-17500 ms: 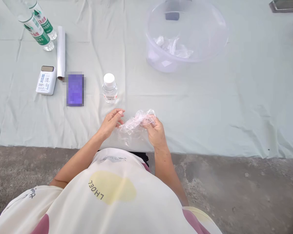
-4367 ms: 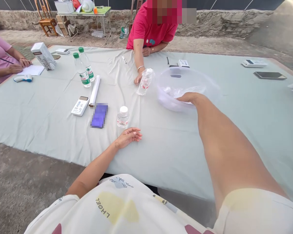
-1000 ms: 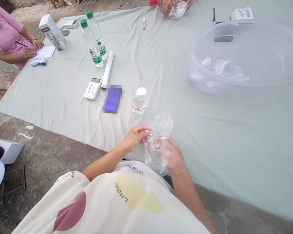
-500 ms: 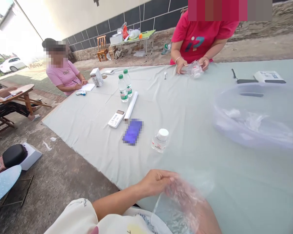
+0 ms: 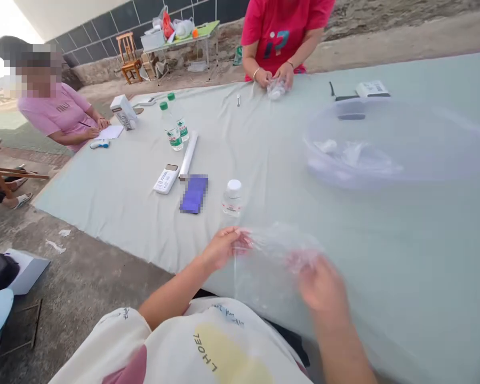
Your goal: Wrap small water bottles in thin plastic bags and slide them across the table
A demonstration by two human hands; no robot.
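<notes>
A thin clear plastic bag (image 5: pixel 270 266) is stretched between my two hands at the near edge of the table. My left hand (image 5: pixel 224 246) pinches its left edge. My right hand (image 5: pixel 322 285) is blurred by motion and grips the bag's right side, fingers closed. A small clear bottle with a white cap (image 5: pixel 232 198) stands just beyond my left hand.
A large clear plastic basin (image 5: pixel 456 141) holding crumpled plastic stands at the right. Two green-capped water bottles (image 5: pixel 172 128), a white roll (image 5: pixel 188 153), a white device (image 5: pixel 165 179) and a blurred purple card lie to the left. A person in red (image 5: pixel 282 37) and another in pink (image 5: pixel 60 114) sit across the pale green cloth (image 5: pixel 124 197).
The camera has tipped down and shifted. My hands have pulled apart and the bag is spread wider between them. The person in red has moved their hands to the left.
</notes>
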